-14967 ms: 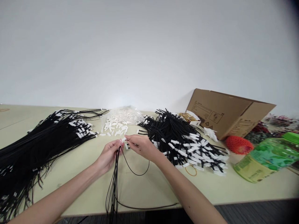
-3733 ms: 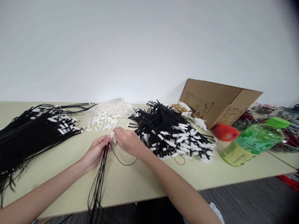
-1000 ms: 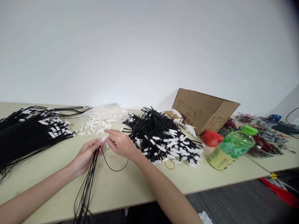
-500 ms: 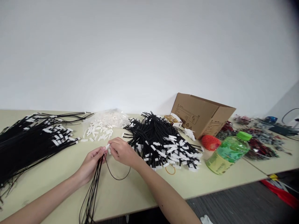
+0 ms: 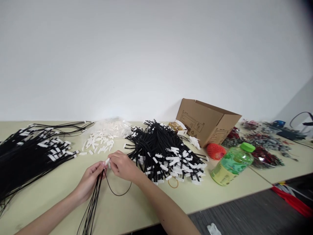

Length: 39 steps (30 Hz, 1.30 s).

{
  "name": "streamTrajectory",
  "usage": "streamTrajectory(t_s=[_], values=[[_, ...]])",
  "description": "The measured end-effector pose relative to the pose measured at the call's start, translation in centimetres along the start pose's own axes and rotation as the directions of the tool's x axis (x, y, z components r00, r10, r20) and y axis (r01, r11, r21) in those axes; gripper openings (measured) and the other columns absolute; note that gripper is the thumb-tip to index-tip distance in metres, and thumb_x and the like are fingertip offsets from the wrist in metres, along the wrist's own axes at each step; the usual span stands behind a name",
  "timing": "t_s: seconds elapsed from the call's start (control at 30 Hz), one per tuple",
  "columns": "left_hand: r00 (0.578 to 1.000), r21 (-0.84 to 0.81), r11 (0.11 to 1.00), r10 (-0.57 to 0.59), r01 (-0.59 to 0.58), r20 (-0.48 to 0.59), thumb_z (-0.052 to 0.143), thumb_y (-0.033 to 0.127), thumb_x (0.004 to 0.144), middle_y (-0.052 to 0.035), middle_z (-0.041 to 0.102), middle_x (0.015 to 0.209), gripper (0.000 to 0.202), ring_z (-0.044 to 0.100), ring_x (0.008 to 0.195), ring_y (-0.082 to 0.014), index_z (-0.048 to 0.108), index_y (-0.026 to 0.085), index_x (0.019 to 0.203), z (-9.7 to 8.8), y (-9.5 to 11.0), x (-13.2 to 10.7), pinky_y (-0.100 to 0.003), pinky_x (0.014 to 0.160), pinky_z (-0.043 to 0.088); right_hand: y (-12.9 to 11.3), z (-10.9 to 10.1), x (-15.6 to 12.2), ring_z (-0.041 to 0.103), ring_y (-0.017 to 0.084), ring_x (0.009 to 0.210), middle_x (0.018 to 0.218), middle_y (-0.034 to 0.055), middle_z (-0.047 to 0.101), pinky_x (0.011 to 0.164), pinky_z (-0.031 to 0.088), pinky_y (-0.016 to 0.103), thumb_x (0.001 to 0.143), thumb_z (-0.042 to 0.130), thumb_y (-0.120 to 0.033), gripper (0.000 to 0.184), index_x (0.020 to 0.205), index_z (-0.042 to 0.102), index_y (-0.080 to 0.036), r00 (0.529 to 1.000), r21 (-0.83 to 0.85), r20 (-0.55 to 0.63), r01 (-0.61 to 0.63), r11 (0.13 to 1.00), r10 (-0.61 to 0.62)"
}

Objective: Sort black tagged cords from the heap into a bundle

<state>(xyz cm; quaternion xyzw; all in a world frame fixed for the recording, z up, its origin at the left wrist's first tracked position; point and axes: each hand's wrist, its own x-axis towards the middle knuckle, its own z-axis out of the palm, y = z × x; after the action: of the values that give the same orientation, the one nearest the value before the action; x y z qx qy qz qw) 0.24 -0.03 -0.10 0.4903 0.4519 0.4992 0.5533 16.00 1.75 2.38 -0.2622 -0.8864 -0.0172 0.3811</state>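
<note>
The white clip [image 5: 107, 161] is sitting above the near middle of the table [image 5: 137, 209], pinched where the two hands are meeting fingertip to fingertip. The right hand [image 5: 123, 166] is closing thumb and forefinger on it; whether it is also holding the end of the looped cord [image 5: 117, 192] is too small to tell. The left hand [image 5: 89, 178] is gripping the bundle of black cords [image 5: 93, 204], which is hanging past the table edge.

As a judgement: the fit is going best with only a short cord end showing beyond the pinch, the clip lined up with it, and the loop lying slack.

Loose clips [image 5: 99, 143] are lying just beyond the hands. Piles of clipped cords are flanking them: the left pile [image 5: 26, 155] and the right pile [image 5: 161, 150]. A rubber band [image 5: 173, 183], a red net [image 5: 215, 151], a green bottle [image 5: 232, 163] and a cardboard box [image 5: 207, 122] are standing to the right. A plain white wall [image 5: 146, 58] is backing the pale table; grey floor [image 5: 244, 215] is showing below.
</note>
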Motion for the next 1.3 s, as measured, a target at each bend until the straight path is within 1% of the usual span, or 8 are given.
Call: streamTrajectory(t_s=[0.17, 0.33, 0.43, 0.57, 0.77, 0.87, 1.1, 1.3], values=[[0.998, -0.024, 0.999, -0.035, 0.036, 0.056, 0.066, 0.041, 0.065, 0.0029, 0.047, 0.055, 0.028, 0.038, 0.054, -0.0108, 0.058, 0.015, 0.061, 0.0, 0.4, 0.1, -0.019, 0.051, 0.033, -0.1, 0.2, 0.2, 0.05, 0.014, 0.083, 0.082, 0.005, 0.057, 0.079, 0.043, 0.023, 0.081, 0.041, -0.011, 0.009, 0.075, 0.046, -0.016, 0.999, -0.074, 0.013, -0.049, 0.996, 0.05], [0.994, -0.108, 0.989, -0.093, 0.099, 0.056, 0.07, 0.04, 0.061, 0.0035, 0.046, 0.054, 0.028, 0.038, 0.053, -0.0097, 0.058, 0.015, 0.06, 0.2, 0.6, 0.1, -0.019, 0.05, 0.033, 0.3, 0.5, 0.3, 0.049, 0.015, 0.08, 0.077, 0.0044, 0.056, 0.076, 0.044, 0.024, 0.079, 0.043, -0.016, 0.006, 0.075, 0.048, -0.016, 0.999, -0.178, 0.036, 0.004, 0.984, 0.002], [0.991, -0.14, 0.982, -0.12, 0.127, 0.054, 0.071, 0.038, 0.061, 0.003, 0.048, 0.056, 0.027, 0.04, 0.055, -0.0095, 0.06, 0.014, 0.062, 0.3, 0.8, 0.1, -0.018, 0.053, 0.036, 0.6, 0.6, 0.2, 0.049, 0.015, 0.079, 0.077, 0.0042, 0.057, 0.075, 0.044, 0.023, 0.08, 0.042, -0.016, 0.008, 0.078, 0.05, -0.015, 1.0, -0.213, 0.028, 0.015, 0.977, -0.009], [0.991, -0.155, 0.979, -0.127, 0.132, 0.047, 0.072, 0.037, 0.06, 0.0018, 0.05, 0.057, 0.027, 0.041, 0.056, -0.0098, 0.06, 0.013, 0.061, 0.4, 1.0, 0.0, -0.018, 0.052, 0.036, 0.7, 0.6, -0.1, 0.051, 0.014, 0.078, 0.079, 0.0045, 0.059, 0.073, 0.044, 0.023, 0.082, 0.041, -0.016, 0.011, 0.076, 0.051, -0.015, 1.0, -0.212, 0.024, 0.01, 0.977, -0.005], [0.996, -0.16, 0.984, -0.069, 0.079, 0.062, 0.071, 0.038, 0.061, 0.0015, 0.049, 0.056, 0.028, 0.04, 0.054, -0.0089, 0.059, 0.013, 0.06, 0.4, 1.0, 0.1, -0.018, 0.05, 0.034, 0.5, 0.7, -0.6, 0.056, 0.013, 0.082, 0.089, 0.0059, 0.061, 0.071, 0.044, 0.022, 0.085, 0.04, -0.017, 0.014, 0.08, 0.053, -0.014, 1.0, -0.182, -0.01, -0.012, 0.983, 0.01], [0.995, -0.164, 0.983, -0.063, 0.076, 0.082, 0.07, 0.037, 0.063, 0.0015, 0.05, 0.056, 0.027, 0.041, 0.054, -0.0088, 0.059, 0.012, 0.06, 0.3, 0.9, 0.2, -0.018, 0.05, 0.034, 0.5, 0.8, -0.7, 0.058, 0.012, 0.079, 0.091, 0.0062, 0.062, 0.068, 0.044, 0.021, 0.086, 0.04, -0.018, 0.015, 0.081, 0.054, -0.014, 0.999, -0.181, -0.035, -0.029, 0.983, 0.023], [0.989, -0.244, 0.961, -0.108, 0.129, 0.097, 0.073, 0.032, 0.061, 0.0, 0.055, 0.059, 0.022, 0.046, 0.054, -0.0089, 0.064, 0.012, 0.064, 0.3, 0.9, 0.3, -0.019, 0.051, 0.037, 0.6, 0.9, -0.9, 0.06, 0.01, 0.073, 0.089, 0.0056, 0.064, 0.064, 0.044, 0.02, 0.087, 0.038, -0.019, 0.02, 0.08, 0.055, -0.014, 0.998, -0.205, -0.058, -0.044, 0.978, 0.033], [0.963, -0.365, 0.897, -0.185, 0.247, 0.197, 0.075, 0.024, 0.059, -0.0016, 0.06, 0.062, 0.018, 0.05, 0.054, -0.008, 0.067, 0.011, 0.07, 0.0, 0.7, 0.8, -0.018, 0.053, 0.041, 0.5, 0.8, -1.1, 0.06, 0.011, 0.076, 0.09, 0.0067, 0.063, 0.065, 0.046, 0.021, 0.088, 0.038, -0.02, 0.019, 0.083, 0.056, -0.013, 0.999, -0.226, -0.049, -0.027, 0.974, 0.016]])
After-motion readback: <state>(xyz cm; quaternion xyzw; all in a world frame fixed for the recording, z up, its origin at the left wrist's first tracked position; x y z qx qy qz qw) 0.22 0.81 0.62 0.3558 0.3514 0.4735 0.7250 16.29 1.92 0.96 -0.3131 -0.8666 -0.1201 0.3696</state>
